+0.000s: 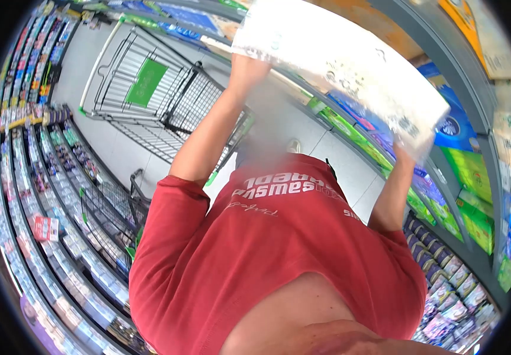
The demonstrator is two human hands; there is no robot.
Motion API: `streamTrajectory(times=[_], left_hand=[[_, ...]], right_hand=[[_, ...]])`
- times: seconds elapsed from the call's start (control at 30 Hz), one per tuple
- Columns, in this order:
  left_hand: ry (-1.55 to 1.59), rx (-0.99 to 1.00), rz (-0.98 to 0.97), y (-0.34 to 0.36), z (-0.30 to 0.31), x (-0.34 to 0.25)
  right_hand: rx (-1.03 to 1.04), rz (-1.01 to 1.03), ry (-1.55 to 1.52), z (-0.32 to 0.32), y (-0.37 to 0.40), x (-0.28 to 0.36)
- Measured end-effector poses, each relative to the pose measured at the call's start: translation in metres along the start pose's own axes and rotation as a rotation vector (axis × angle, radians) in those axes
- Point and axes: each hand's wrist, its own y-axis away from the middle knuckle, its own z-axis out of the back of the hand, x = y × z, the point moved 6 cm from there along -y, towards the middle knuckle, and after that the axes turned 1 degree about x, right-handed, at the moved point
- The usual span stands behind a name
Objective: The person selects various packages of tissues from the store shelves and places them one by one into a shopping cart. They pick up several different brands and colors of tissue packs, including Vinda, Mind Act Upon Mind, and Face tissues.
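A large white plastic-wrapped pack [344, 65] with small dark print spans between my two hands, in front of the shelf. My left hand [249, 70] grips its lower left end, the fingers partly hidden by the pack. At its lower right end my right hand [405, 155] is closed on the wrapping, with most of the fingers out of sight. Both arms reach forward, and the pack is tilted down toward the right.
A shopping cart [163, 121] with a green panel stands in the aisle at left, and another cart [107, 216] is nearer. Shelves of small packets [60, 195] line the left. Green packs [474, 219] fill the right-hand shelf. A blurred patch covers the middle.
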Motion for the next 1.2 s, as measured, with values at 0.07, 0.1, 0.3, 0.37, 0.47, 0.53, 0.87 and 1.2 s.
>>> streamTrajectory(times=[0.07,0.1,0.3,0.37,0.47,0.53,0.87,1.2], left_hand=[[-0.101,-0.014,-0.108,0.018,0.018,-0.006],[0.099,-0.036,0.063,0.028,0.028,-0.010],[0.467,-0.063,0.393,0.100,0.075,0.029],[0.590,-0.054,0.471,0.114,0.086,0.038],[0.693,-0.110,0.586,0.146,0.103,0.076],[0.641,-0.187,0.692,0.176,0.114,0.117],[1.030,-0.575,0.933,0.258,0.224,0.167],[1.209,-0.773,1.379,0.364,0.188,0.257]], right_hand=[[-0.161,-0.433,-0.452,-0.007,0.012,-0.002],[-0.134,-0.454,-0.451,-0.020,0.015,0.011],[0.516,0.059,0.048,-0.045,0.035,-0.032],[0.534,-0.275,-0.190,-0.077,0.045,-0.059],[0.558,-0.685,-0.350,-0.155,0.077,-0.094],[0.646,-0.857,-0.281,-0.205,0.104,-0.112],[1.260,-0.936,-0.089,-0.380,0.183,-0.132],[1.449,-1.223,0.331,-0.392,0.288,-0.264]])
